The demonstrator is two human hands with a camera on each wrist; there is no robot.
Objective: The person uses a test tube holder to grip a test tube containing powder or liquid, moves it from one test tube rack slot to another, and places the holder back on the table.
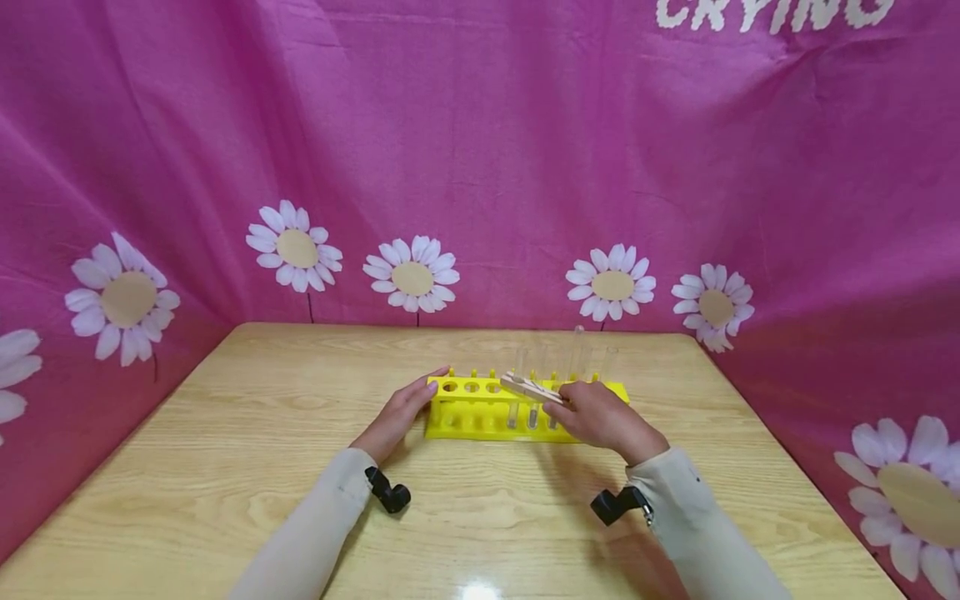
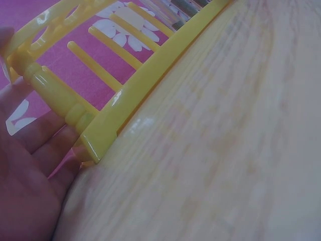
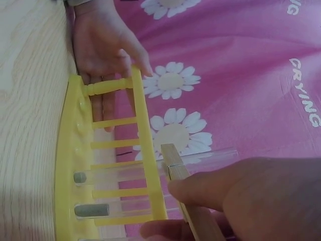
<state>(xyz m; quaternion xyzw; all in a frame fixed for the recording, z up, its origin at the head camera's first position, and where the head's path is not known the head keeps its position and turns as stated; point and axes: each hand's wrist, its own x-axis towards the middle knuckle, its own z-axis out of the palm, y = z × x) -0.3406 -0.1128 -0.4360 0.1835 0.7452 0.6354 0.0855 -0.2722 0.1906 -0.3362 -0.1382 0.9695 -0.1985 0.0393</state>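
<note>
A yellow test tube rack (image 1: 468,433) stands on the table, several glass test tubes in its right half. At its left end, my left hand (image 1: 397,417) holds it, thumb at the top plate and fingers (image 2: 50,130) behind the end post. My right hand (image 1: 600,417) grips a wooden test tube holder (image 1: 528,386) above the rack. In the right wrist view, the holder's front end lies at the upper part of a test tube (image 3: 225,154); whether it clamps the glass cannot be told. Two tubes show grey matter (image 3: 93,210) at the bottom.
The light wood table (image 1: 480,517) extends around the rack. Behind it hangs a pink cloth (image 1: 480,167) printed with white daisies. A black wrist camera (image 1: 388,490) sits on the left sleeve, another (image 1: 621,505) on the right.
</note>
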